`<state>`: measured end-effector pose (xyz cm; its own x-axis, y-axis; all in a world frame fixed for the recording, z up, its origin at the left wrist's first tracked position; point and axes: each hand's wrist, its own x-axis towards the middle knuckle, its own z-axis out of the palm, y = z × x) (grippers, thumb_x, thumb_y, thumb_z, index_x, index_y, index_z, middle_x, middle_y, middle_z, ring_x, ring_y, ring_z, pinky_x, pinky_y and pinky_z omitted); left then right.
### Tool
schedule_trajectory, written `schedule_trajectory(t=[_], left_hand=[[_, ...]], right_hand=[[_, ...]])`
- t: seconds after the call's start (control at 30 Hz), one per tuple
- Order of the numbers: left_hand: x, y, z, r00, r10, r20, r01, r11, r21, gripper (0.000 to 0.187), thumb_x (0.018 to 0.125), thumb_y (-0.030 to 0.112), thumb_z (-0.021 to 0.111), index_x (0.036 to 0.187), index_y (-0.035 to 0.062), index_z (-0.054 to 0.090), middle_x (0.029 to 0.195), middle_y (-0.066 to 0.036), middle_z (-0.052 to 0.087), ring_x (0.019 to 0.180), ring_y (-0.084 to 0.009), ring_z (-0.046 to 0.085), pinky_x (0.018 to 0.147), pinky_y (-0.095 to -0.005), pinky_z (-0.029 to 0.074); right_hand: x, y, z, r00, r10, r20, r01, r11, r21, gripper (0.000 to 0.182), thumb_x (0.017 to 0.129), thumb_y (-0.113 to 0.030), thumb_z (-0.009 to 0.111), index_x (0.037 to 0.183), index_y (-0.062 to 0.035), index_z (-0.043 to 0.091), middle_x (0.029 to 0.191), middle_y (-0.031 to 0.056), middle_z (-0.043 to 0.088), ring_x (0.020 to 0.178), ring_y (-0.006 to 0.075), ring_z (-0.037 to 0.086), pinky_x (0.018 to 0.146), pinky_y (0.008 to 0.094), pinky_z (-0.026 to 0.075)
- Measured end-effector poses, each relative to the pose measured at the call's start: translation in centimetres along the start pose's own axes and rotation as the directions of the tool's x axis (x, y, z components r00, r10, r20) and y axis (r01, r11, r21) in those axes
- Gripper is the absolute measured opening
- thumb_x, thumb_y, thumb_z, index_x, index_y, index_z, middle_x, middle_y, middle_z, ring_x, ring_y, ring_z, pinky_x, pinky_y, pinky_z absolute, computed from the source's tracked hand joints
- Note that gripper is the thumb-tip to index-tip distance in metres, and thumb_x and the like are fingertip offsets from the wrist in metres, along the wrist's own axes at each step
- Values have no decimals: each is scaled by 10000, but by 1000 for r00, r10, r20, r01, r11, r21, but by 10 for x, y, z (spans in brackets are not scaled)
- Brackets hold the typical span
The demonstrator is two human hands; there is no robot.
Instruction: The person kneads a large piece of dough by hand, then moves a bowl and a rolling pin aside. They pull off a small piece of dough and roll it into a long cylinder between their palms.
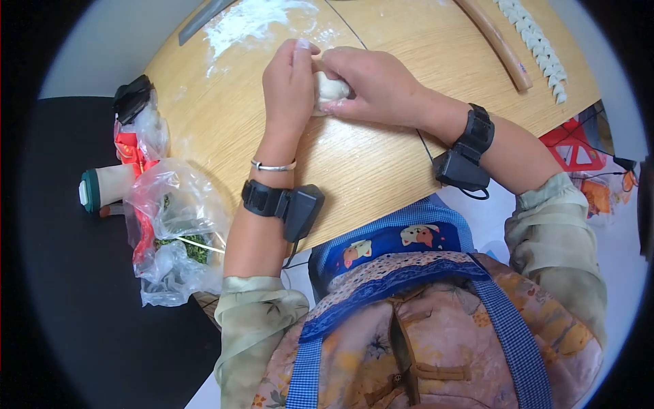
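Note:
A lump of white dough (332, 88) is held between my two hands, just above the wooden table. My left hand (287, 82) is closed against its left side, with the fingers curled and partly hidden behind it. From the right, my right hand (375, 82) grips the same lump, its thumb and fingers bent around it. Part of the dough is hidden by the fingers. White flour (255, 27) is spread on the wooden table (368, 157) beyond my left hand.
A wooden rolling pin (496, 44) lies at the far right, beside a row of overlapping white dough pieces (535, 48). A grey flat-edged tool (203, 22) rests at the far left. Clear plastic bags (180, 198) with greens and a green-lidded container (102, 187) are left of the table.

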<state>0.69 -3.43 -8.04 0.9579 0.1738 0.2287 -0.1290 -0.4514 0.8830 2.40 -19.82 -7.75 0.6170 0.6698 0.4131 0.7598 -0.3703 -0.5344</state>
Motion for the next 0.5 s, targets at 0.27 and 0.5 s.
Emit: schedule_trajectory(t=[0.27, 0.5], left_hand=[[-7, -8, 5, 957, 287, 39, -288, 928, 235, 198, 970, 199, 538, 877, 36, 602, 693, -189, 616, 630, -358, 610, 567, -415, 460], [0, -3, 5, 929, 371, 12, -353, 872, 338, 141, 969, 145, 567, 961, 13, 616, 677, -103, 643, 556, -173, 608, 525, -307, 462]], right_hand=[[1, 2, -16, 968, 47, 247, -79, 989, 123, 387, 725, -247, 776, 983, -47, 569, 783, 122, 625, 717, 308, 639, 634, 380, 501], [3, 18, -9, 996, -39, 82, 27, 989, 147, 387, 729, -240, 774, 984, -39, 563, 755, 78, 564, 657, 206, 545, 609, 327, 449]])
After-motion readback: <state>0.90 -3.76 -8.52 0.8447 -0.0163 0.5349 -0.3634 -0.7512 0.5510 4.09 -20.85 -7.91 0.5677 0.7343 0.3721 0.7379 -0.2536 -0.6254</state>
